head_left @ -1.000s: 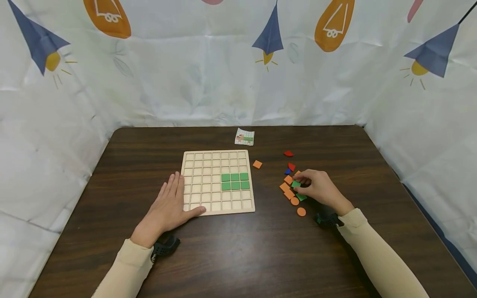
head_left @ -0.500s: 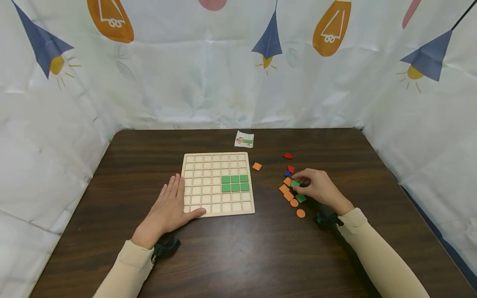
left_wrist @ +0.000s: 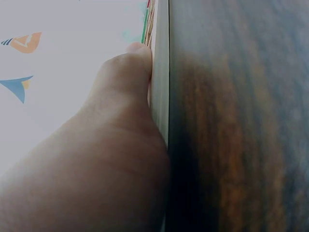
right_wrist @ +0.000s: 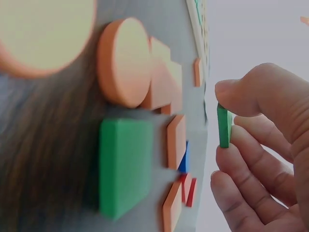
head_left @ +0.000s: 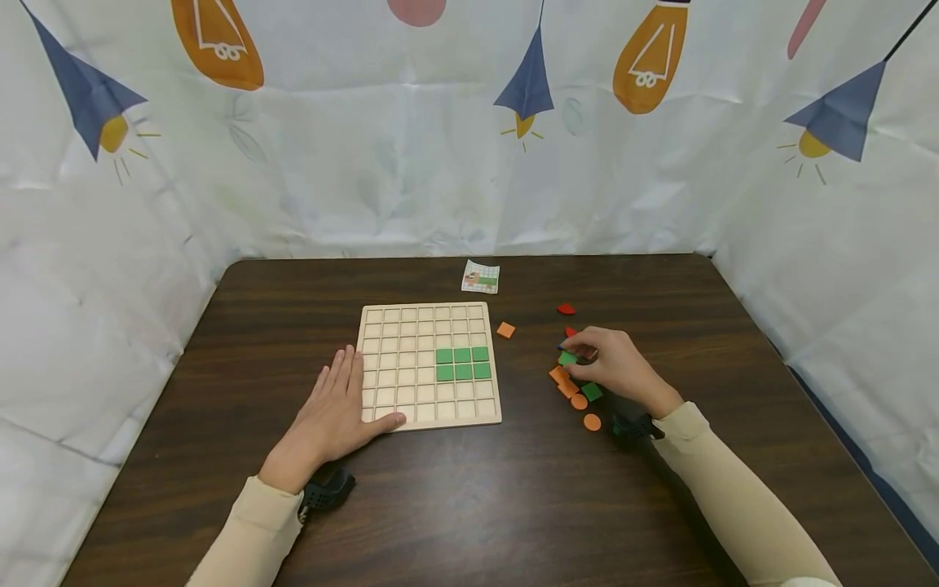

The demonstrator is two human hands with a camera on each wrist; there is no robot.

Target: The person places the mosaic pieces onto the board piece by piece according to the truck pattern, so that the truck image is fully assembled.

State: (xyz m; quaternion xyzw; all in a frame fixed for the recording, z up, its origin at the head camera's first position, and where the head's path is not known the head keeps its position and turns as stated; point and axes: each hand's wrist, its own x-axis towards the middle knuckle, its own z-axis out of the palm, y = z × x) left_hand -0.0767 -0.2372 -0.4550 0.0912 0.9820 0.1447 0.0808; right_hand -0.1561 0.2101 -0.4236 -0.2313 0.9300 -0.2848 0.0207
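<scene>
My right hand [head_left: 618,365] pinches a green square tile [right_wrist: 223,126] between thumb and fingertips, raised above the loose pieces. Below it on the table lies another green square tile [right_wrist: 124,166], beside orange squares [head_left: 560,374] and orange round pieces [head_left: 592,422]. My left hand [head_left: 326,412] lies flat with straight fingers along the left edge of the wooden grid board [head_left: 396,359], its thumb over the near edge. Two rows of green tiles [head_left: 462,364] fill cells at the board's right side. In the left wrist view the thumb [left_wrist: 128,72] rests against the board's edge.
A small printed card [head_left: 480,277] lies behind the board. One orange square [head_left: 506,330] sits by the board's right edge. A red piece [head_left: 566,309] lies farther back, and a blue piece [right_wrist: 184,158] is partly hidden among the orange ones. Patterned cloth hangs around the dark table.
My right hand has lifted the green tile from the pile and shifted slightly left with it. The left hand stays on the board. The head view has tilted up slightly.
</scene>
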